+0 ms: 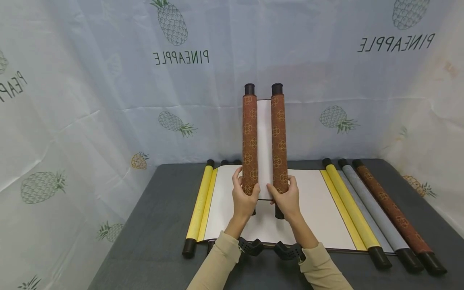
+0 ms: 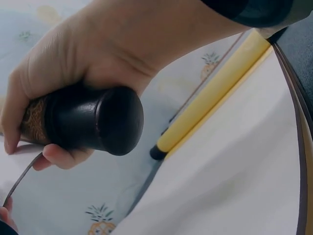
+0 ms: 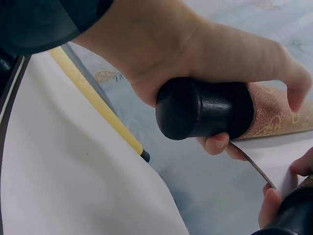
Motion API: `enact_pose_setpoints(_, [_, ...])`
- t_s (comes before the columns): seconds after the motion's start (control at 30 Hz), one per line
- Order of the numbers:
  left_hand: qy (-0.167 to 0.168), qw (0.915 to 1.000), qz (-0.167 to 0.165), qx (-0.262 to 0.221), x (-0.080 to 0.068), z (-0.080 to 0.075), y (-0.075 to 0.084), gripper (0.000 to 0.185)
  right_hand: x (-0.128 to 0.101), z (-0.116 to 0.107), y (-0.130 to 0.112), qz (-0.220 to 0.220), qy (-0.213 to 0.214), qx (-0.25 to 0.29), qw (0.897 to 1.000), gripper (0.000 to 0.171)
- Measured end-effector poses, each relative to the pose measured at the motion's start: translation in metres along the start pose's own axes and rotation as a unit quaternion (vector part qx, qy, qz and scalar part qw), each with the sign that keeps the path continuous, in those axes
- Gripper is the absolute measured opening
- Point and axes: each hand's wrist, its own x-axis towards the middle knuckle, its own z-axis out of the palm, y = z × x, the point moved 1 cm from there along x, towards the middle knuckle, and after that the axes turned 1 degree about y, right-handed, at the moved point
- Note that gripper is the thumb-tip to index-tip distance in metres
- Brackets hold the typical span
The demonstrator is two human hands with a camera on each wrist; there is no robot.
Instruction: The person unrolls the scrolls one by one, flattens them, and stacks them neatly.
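A hanging scroll (image 1: 250, 137) with rust-brown patterned rolls and black end knobs is held up off the table, its two rolls nearly upright. Between them shows a narrow strip of white paper (image 1: 264, 149). Near the bottom, my left hand (image 1: 244, 201) grips the left roll; its black knob (image 2: 120, 120) sticks out below the palm. On the other side my right hand (image 1: 288, 201) grips the right roll, whose knob (image 3: 178, 107) also protrudes. Below the hands, a yellow-edged scroll (image 1: 308, 217) lies unrolled on the table, white paper upward.
Yellow rolls (image 1: 200, 201) (image 1: 351, 205) bound the open scroll at both sides. To the right lie a grey roll (image 1: 375, 203) and a brown roll (image 1: 391, 207). The dark grey table (image 1: 145, 225) stands against pineapple-print curtains (image 1: 217, 80).
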Motion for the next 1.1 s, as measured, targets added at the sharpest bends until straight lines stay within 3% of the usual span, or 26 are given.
enact_pose_setpoints(0.27, [0.003, 0.9999, 0.008, 0.011, 0.003, -0.003, 0.000, 0.068, 0.002, -0.004, -0.001, 0.007, -0.009, 0.021, 1.000, 0.042])
enact_pose_setpoints(0.5, [-0.052, 0.9957, -0.060, -0.048, 0.005, -0.007, -0.002, 0.062, 0.007, -0.013, -0.001, 0.012, 0.007, -0.017, 1.000, 0.038])
enact_pose_setpoints(0.6, [-0.070, 0.9931, -0.080, -0.049, 0.008, -0.009, -0.004, 0.062, 0.009, -0.016, -0.001, 0.001, 0.010, -0.025, 1.000, 0.043])
enact_pose_setpoints(0.87, [-0.062, 0.9961, -0.037, 0.051, 0.009, -0.012, -0.007, 0.060, 0.014, -0.023, -0.001, 0.010, -0.006, -0.037, 0.999, 0.053])
enact_pose_setpoints(1.1, [-0.037, 0.9975, -0.020, 0.057, 0.011, -0.017, -0.008, 0.057, 0.014, -0.028, -0.003, 0.063, -0.049, -0.034, 0.996, 0.055])
